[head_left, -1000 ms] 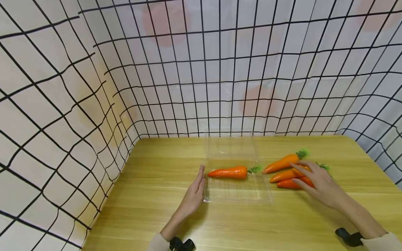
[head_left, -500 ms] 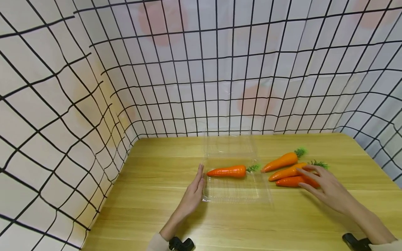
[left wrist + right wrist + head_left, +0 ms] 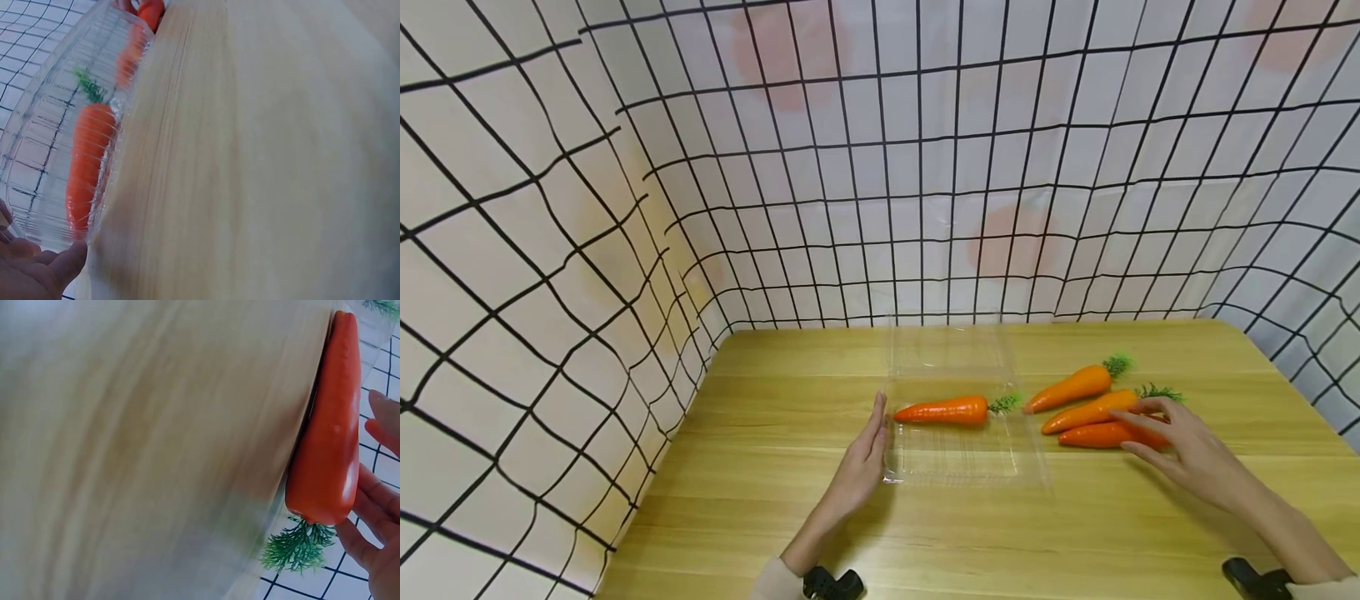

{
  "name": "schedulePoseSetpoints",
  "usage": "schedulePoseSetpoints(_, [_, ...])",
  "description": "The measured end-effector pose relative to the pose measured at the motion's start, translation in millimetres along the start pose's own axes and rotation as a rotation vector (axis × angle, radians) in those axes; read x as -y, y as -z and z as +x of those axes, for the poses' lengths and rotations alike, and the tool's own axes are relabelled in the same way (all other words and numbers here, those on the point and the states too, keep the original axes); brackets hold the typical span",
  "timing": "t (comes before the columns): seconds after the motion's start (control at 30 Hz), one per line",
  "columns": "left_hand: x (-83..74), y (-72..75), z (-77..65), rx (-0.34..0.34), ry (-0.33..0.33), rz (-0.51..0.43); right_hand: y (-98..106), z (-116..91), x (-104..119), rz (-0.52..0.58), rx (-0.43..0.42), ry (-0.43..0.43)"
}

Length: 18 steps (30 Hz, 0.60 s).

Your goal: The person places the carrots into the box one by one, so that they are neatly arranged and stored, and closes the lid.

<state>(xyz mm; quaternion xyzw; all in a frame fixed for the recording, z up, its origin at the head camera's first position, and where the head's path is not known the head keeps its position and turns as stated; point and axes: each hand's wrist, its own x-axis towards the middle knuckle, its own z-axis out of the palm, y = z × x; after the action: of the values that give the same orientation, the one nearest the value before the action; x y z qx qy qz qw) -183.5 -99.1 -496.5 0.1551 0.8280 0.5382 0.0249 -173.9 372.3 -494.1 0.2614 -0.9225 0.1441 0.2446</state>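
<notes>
A clear plastic clamshell box (image 3: pixel 955 462) lies unfolded on the table, its lid (image 3: pixel 951 346) toward the back. One orange carrot (image 3: pixel 943 410) with a green leafy top lies in it, tip to the left. My left hand (image 3: pixel 859 462) rests along the box's left side with straight fingers; in the left wrist view its thumb (image 3: pixel 70 262) is at the box's end. To the right lie three more carrots. My right hand (image 3: pixel 1187 454) is over the thick end of the nearest, redder carrot (image 3: pixel 1090 435), thumb and fingers spread. In the right wrist view its fingertips are right by that carrot (image 3: pixel 328 437).
The middle carrot (image 3: pixel 1086 412) lies close behind the redder one, and the rear carrot (image 3: pixel 1071 389) is angled away. A wooden table (image 3: pixel 760 500) carries everything. White cloth (image 3: pixel 955 167) with a black grid walls the back and both sides.
My right hand has shifted a little to the right over the nearest carrot, uncovering more of the middle one. The left hand and the box have stayed put.
</notes>
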Motion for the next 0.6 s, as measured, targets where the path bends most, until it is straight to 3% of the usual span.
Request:
schedulePoseSetpoints(0.3, [0.0,-0.5,-0.1,-0.006,0.004,0.0,-5.8,-3.0,-8.6,0.02,-0.034,0.066])
schedulePoseSetpoints(0.6, [-0.2,0.0,-0.1,-0.006,0.003,0.004,-0.7,-3.5,-9.3,0.033,0.036,0.05])
